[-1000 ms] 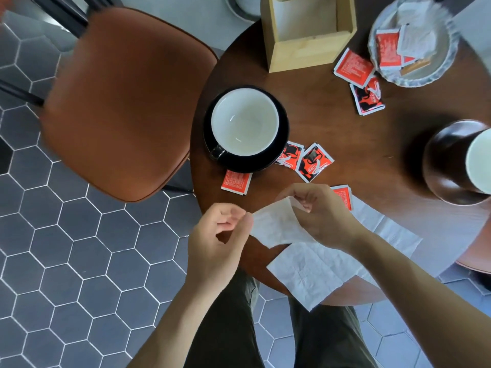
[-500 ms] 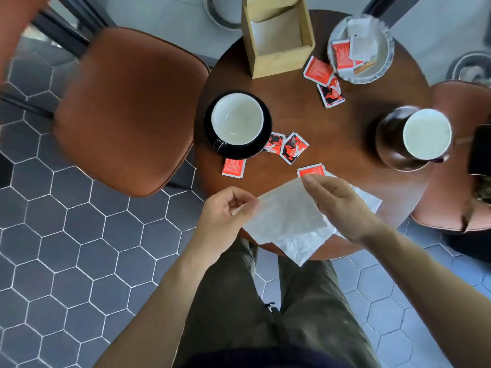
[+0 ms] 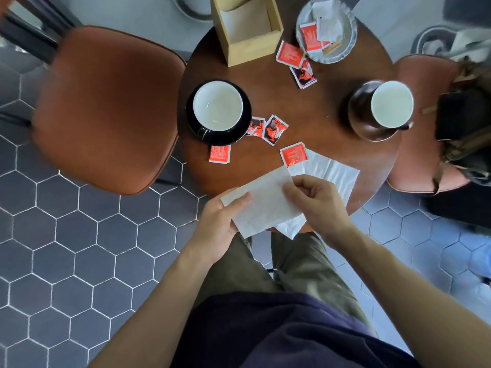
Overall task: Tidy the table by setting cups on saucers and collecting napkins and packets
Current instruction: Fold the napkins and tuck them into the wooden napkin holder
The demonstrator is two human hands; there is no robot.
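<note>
The napkin [image 3: 263,205], lifted and folded flatter since a moment ago, is pinched by the left hand [image 3: 220,224] and right hand [image 3: 316,200] at the counter [image 3: 332,123] near edge; collecting is underway.

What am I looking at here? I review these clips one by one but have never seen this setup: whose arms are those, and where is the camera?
There is no machine. A person wears one wide-angle camera on the head, looking down at their own arms and legs. The left hand and right hand together hold a white napkin at the near edge of a round wooden table. Another napkin lies on it, with a red packet on its corner. Also there: a cup on a black saucer, a second cup, a wooden box, a dish of packets and loose packets.
</note>
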